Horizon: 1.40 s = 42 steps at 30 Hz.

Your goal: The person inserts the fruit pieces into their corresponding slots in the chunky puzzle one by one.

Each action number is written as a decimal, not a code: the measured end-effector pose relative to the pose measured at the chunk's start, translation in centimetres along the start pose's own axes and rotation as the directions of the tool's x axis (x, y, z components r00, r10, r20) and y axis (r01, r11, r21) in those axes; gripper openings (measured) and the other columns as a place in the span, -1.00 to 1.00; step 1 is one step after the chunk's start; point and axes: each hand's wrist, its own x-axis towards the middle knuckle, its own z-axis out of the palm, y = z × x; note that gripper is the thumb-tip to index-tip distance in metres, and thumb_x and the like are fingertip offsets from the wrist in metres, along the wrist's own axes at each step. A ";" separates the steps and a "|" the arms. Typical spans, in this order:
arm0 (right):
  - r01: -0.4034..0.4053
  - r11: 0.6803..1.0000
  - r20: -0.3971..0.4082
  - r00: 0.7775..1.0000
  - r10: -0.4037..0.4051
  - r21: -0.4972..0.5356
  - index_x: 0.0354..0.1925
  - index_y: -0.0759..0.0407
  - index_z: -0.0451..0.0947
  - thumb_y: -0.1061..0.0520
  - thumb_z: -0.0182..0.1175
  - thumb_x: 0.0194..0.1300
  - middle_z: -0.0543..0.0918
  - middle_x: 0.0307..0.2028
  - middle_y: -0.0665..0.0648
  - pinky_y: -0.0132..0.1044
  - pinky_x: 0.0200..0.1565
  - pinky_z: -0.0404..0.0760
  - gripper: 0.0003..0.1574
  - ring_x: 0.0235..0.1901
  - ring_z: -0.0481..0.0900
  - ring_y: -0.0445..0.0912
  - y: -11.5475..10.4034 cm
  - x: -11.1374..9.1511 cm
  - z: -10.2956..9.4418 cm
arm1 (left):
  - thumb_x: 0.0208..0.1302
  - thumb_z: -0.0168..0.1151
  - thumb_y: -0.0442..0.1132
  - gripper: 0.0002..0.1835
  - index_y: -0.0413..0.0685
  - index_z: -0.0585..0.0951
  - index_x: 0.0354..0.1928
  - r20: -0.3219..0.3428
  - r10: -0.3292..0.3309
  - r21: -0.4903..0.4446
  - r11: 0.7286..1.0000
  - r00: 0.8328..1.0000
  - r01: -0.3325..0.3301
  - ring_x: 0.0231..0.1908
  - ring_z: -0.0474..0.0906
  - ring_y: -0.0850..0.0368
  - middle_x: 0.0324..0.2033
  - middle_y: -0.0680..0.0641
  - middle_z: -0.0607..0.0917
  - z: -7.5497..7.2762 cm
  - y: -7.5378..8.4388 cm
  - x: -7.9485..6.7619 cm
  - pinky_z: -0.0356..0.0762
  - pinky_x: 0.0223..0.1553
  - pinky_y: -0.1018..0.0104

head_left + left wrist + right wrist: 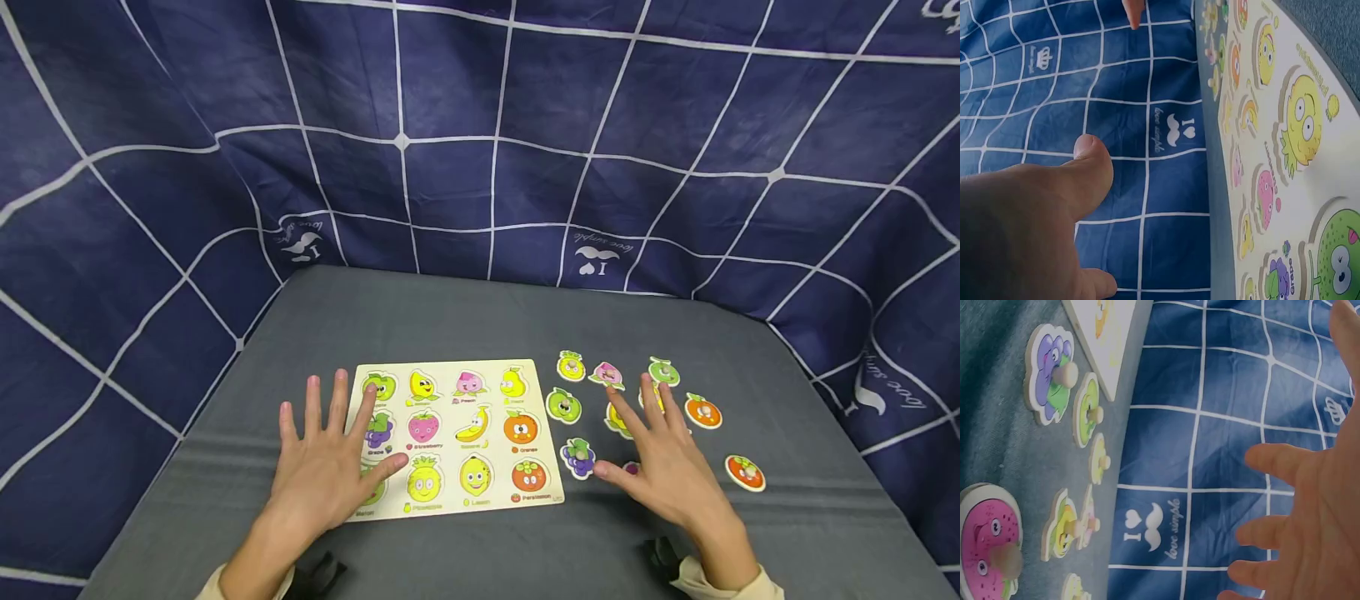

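Observation:
A cream fruit puzzle board (501, 467) lies flat left of centre, printed with labelled fruit faces. Over its left edge my left hand (322, 467) is spread, holding nothing and covering part of the melon picture. My right hand (663, 471), also spread and empty, is above the loose knobbed pieces on the right. Nearest its thumb are the grape piece (577, 458) and a pink piece (979, 519), mostly hidden in the head view. The green apple piece (563, 406), pineapple piece (571, 367) and peach piece (607, 374) lie between board and hand.
Beyond the right hand are a green piece (663, 372), the orange piece (703, 412) and the persimmon piece (745, 472). A grey cloth (420, 317) covers the table. Blue curtains (450, 183) with white grid lines hang behind and at both sides.

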 end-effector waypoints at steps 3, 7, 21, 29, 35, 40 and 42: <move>-0.012 1.000 -0.010 1.000 0.012 0.006 0.49 0.00 0.20 -0.40 0.37 0.04 -0.03 0.50 0.44 0.49 0.15 0.18 0.19 0.43 -0.09 0.45 0.4 -0.1 0.2 | 0.22 0.13 0.40 0.03 -0.12 0.16 0.53 0.008 0.006 -0.015 1.000 1.000 -0.006 0.46 -0.40 -0.45 0.51 -0.40 -0.10 0.2 -0.3 0.4 -0.36 0.28 -0.50; -0.034 0.999 -0.014 0.999 0.034 0.019 0.50 -0.03 0.18 -0.41 0.34 0.08 -0.03 0.51 0.39 0.53 0.05 0.26 0.16 0.44 -0.06 0.41 0.8 -0.4 0.5 | 0.32 0.18 0.23 -0.09 -0.14 0.16 0.53 0.018 0.055 -0.060 0.997 0.998 -0.054 0.46 -0.36 -0.45 0.50 -0.41 -0.10 0.8 -1.2 1.0 -0.29 0.28 -0.50; 0.043 0.975 -0.215 0.977 0.005 0.218 0.42 0.14 0.33 -0.08 0.28 0.30 0.18 0.47 0.32 0.29 0.32 0.15 -0.19 0.42 0.11 0.30 3.1 -0.7 1.0 | 0.32 0.30 -0.20 -0.33 -0.20 0.34 0.43 0.071 0.141 -0.242 0.963 0.988 -0.120 0.39 0.05 -0.49 0.43 -0.36 0.21 3.8 -5.4 1.9 -0.06 0.25 -0.47; 0.118 0.956 -0.366 0.931 -0.013 0.267 0.28 0.27 0.47 -0.06 0.21 0.39 0.38 0.37 0.29 -0.28 0.41 0.08 -0.36 0.35 0.31 0.24 4.2 -0.2 1.8 | 0.29 0.31 -0.26 -0.36 -0.22 0.40 0.39 0.138 0.127 -0.293 0.953 0.982 -0.082 0.37 0.06 -0.51 0.42 -0.27 0.27 4.0 -6.9 1.2 -0.07 0.23 -0.50; 0.153 0.948 -0.452 0.892 -0.011 0.279 0.16 0.35 0.56 -0.21 0.18 0.39 0.51 0.25 0.34 -0.39 0.37 0.14 -0.30 0.30 0.41 0.07 4.5 0.1 2.5 | 0.28 0.32 -0.26 -0.36 -0.23 0.41 0.38 0.159 0.145 -0.313 0.946 0.977 -0.089 0.38 0.06 -0.51 0.42 -0.24 0.29 4.5 -7.5 0.8 -0.08 0.22 -0.50; 0.193 0.943 -0.507 0.861 -0.030 0.271 0.08 0.37 0.61 -0.30 0.12 0.40 0.58 0.15 0.37 -0.34 0.36 0.18 -0.23 0.22 0.47 0.02 4.5 0.6 2.9 | 0.27 0.32 -0.28 -0.35 -0.24 0.39 0.39 0.163 0.152 -0.341 0.936 0.975 -0.089 0.37 0.05 -0.51 0.43 -0.23 0.28 4.8 -7.7 0.9 -0.10 0.21 -0.52; 0.206 0.940 -0.530 0.847 -0.033 0.271 0.04 0.36 0.64 -0.33 0.12 0.39 0.61 0.11 0.35 -0.31 0.37 0.18 -0.22 0.18 0.50 0.02 4.4 0.8 3.1 | 0.28 0.31 -0.28 -0.35 -0.25 0.38 0.39 0.169 0.156 -0.357 0.930 0.973 -0.087 0.38 0.05 -0.52 0.43 -0.22 0.27 4.8 -7.8 0.9 -0.11 0.20 -0.53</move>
